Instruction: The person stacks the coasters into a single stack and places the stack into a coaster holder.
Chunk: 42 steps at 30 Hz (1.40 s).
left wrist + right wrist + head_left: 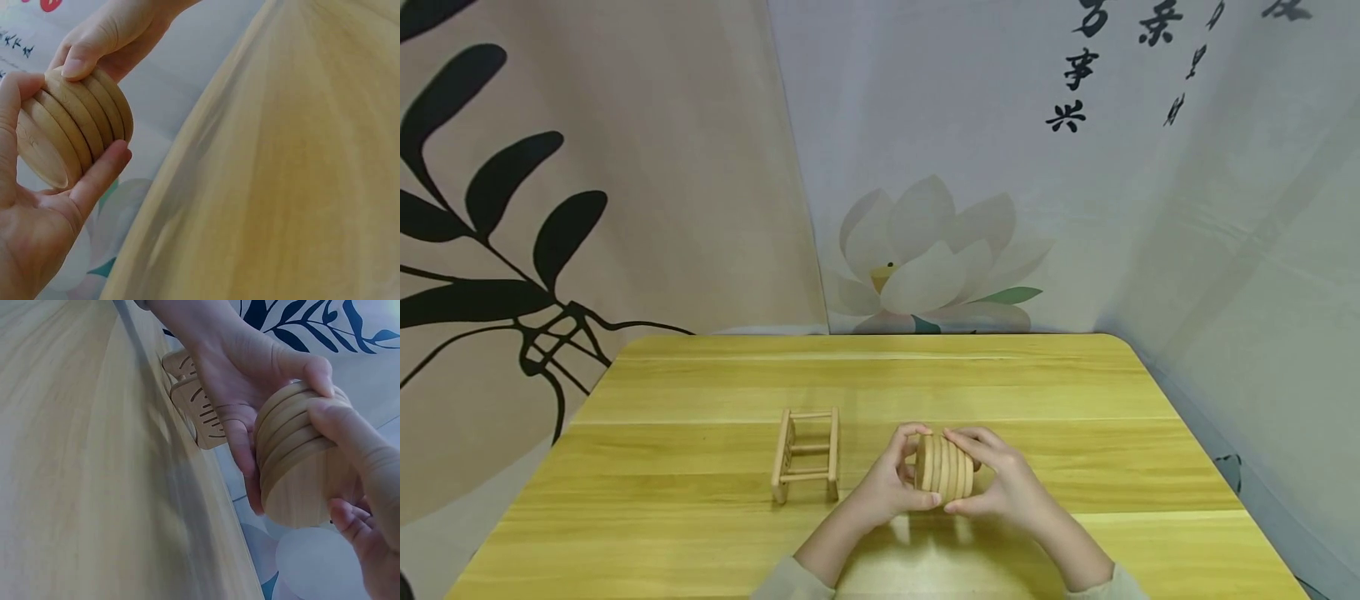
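Note:
A stack of several round wooden coasters [946,468] is held on its side above the table, its flat faces turned left and right in the head view. My left hand [889,483] grips the left part of the stack between thumb and fingers. From the other side my right hand [1003,479] pinches it, thumb on the near edge and fingers over the far edge. Close up in the left wrist view, the coasters [78,119] lie pressed face to face. To the left stands a small wooden rack [808,449] with crossbars; neither hand touches it.
The light wooden table [700,533] extends around both hands, with rounded far corners. Behind it hang cloth backdrops [925,100] printed with a lotus, dark leaves and characters. Slotted side panels of the rack [203,412] show in the right wrist view.

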Available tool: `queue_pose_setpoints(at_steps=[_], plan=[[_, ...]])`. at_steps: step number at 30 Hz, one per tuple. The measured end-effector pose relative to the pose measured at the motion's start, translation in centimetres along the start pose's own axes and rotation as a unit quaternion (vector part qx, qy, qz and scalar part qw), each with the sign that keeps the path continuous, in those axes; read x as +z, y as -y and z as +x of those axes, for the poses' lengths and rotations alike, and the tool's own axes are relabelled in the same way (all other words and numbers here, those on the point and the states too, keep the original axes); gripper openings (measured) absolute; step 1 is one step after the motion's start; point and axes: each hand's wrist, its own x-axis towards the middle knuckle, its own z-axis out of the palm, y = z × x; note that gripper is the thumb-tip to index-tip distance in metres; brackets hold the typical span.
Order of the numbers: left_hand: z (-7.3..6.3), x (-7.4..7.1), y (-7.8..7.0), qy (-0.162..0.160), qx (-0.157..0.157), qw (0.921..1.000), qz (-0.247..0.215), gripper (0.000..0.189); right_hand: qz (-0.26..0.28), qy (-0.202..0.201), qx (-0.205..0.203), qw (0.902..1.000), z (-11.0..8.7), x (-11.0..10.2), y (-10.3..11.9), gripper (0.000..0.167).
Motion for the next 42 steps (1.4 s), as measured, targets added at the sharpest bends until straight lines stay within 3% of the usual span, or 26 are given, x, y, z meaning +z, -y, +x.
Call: queue_pose_setpoints(at_steps=[7, 15, 27, 42], plan=[[-0.2, -0.4, -0.4, -0.012, 0.012, 0.9984, 0.054, 0.075, 0.01, 0.009, 0.018, 0.9997, 0.5, -0.2, 0.5, 0.085], [-0.5, -0.7, -1.2, -0.025, 0.037, 0.9934, 0.106, 0.074, 0.011, 0.016, -0.002, 0.9998, 1.6, -0.8, 1.1, 0.084], [-0.8, -1.2, -2.4, -0.037, 0.055, 0.9914, 0.113, 0.071, 0.012, 0.032, -0.026, 0.9991, 3.3, -1.3, 1.9, 0.083], [-1.5, -2.2, -3.8, -0.078, 0.077, 0.9845, 0.137, 0.074, 0.007, 0.038, -0.05, 0.998, 5.3, -1.0, 3.0, 0.081]])
